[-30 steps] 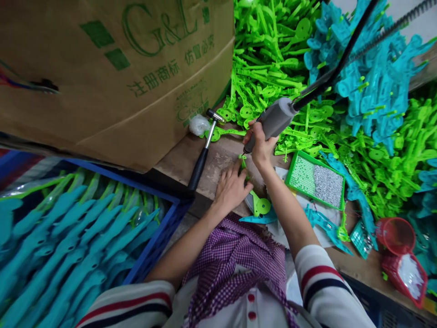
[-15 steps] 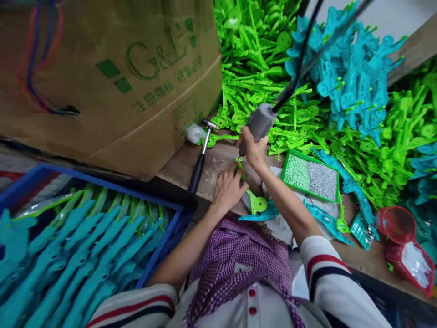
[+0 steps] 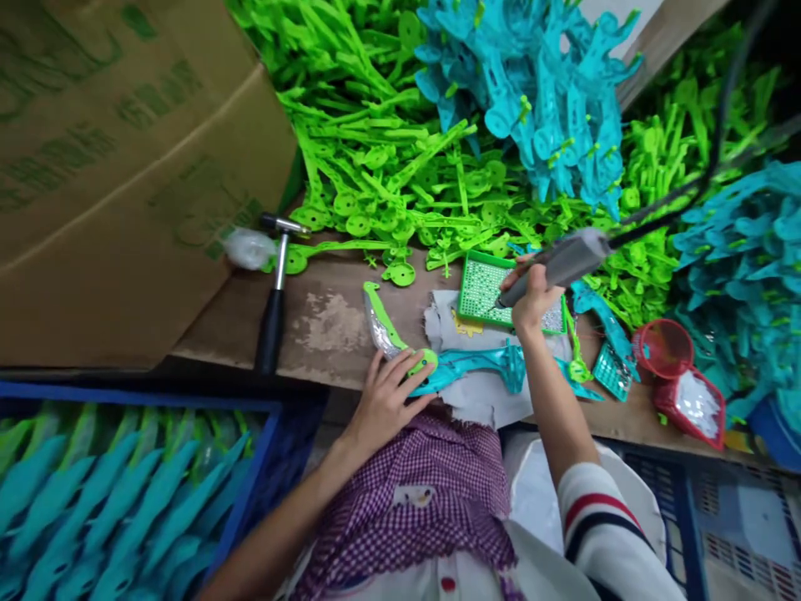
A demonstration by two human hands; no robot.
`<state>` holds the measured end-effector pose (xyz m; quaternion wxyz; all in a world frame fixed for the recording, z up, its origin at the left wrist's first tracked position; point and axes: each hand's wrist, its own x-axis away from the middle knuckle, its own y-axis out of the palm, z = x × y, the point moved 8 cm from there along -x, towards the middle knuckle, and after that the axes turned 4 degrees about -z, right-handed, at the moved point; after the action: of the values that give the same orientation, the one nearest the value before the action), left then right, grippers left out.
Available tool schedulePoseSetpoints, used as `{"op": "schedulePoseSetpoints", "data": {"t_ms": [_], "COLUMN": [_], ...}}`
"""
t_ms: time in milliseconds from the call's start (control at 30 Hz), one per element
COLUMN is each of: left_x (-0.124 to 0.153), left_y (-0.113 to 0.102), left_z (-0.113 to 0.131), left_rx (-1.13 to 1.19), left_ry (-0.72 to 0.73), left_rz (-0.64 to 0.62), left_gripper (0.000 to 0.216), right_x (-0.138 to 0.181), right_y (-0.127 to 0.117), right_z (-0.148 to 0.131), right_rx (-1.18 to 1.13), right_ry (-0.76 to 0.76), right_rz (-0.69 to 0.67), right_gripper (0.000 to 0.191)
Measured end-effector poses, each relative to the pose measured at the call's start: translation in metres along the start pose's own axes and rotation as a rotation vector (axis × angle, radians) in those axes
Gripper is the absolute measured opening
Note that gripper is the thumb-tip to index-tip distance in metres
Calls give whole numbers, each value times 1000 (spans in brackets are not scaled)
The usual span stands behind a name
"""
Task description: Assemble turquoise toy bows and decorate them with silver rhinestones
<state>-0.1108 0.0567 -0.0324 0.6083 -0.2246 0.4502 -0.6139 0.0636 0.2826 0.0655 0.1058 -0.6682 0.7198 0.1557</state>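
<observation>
In my right hand (image 3: 531,305) is a grey electric screwdriver (image 3: 572,257), with my fingers wrapped round its body. Its tip points left and down over a green tray (image 3: 461,292) of small metal screws; whether it touches one I cannot tell. My left hand (image 3: 391,392) lies on the joint of a lime green and teal plastic piece, fingers spread over it. The green arm (image 3: 383,317) of that piece stands away to the upper left, with a clear shiny blade-like part along it. The teal body (image 3: 476,366) reaches right over a grey cloth (image 3: 494,405).
A hammer (image 3: 275,292) lies left on the bench. Behind are heaps of green parts (image 3: 375,167) and teal parts (image 3: 531,100). A cardboard box (image 3: 156,192) and a blue crate (image 3: 269,442) of assembled pieces stand left. Red baskets (image 3: 692,409) sit right.
My right hand has swung the screwdriver right, from beside my left hand to the screw tray. My left hand now rests on the joint of the piece. The view has shifted right.
</observation>
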Motion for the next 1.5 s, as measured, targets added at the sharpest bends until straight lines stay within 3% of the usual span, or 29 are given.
{"op": "schedulePoseSetpoints", "data": {"t_ms": [167,333,600,800,933,1100,1267,1500], "left_x": [-15,-7,3,-2,-5,-7,-9,-10], "left_y": [9,16,24,17,10,7,6,4], "left_z": [-1,-15,-25,-18,-11,-11,-10,-8], "left_rx": [40,45,93,136,193,216,228,232], "left_ry": [53,17,-19,70,168,187,189,164], "left_rz": [10,63,64,128,195,206,203,222], "left_gripper": [51,45,43,51,61,64,61,48], "right_x": [-1,2,2,2,-2,-2,23,70], "right_y": [13,17,17,16,13,9,49,134], "right_z": [18,31,37,37,26,-10,-29,-4], "right_rx": [-34,-11,-16,-45,-67,-185,-309,-367], "right_ry": [28,78,82,74,86,-1,33,184], "right_rz": [-128,-172,-171,-154,-128,-82,-175,-421], "right_gripper": [38,43,46,44,46,49,52,56]}}
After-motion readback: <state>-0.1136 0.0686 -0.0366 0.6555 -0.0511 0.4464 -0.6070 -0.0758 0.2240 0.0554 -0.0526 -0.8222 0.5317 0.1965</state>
